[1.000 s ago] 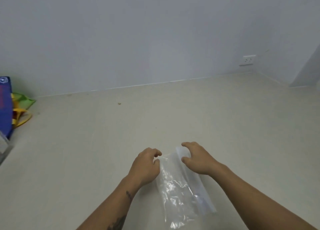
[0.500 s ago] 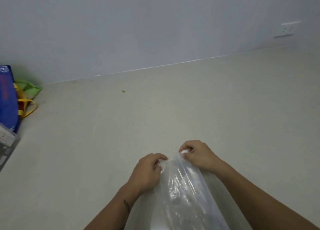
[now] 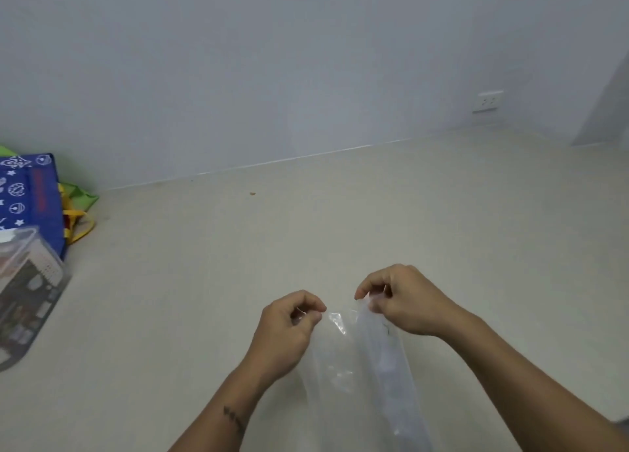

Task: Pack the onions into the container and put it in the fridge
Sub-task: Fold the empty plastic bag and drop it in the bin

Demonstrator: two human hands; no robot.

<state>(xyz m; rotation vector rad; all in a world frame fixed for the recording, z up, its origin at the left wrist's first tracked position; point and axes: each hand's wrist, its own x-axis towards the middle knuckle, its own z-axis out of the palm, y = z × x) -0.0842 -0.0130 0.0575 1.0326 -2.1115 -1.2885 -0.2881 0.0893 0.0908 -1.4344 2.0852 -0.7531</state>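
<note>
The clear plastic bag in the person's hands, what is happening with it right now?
A person holds a clear plastic bag above a pale floor. The left hand and the right hand each pinch its top edge, apparently pulling the mouth open. No onions are in view. A clear plastic container sits at the left edge, in front of a blue printed tote bag, untouched.
</note>
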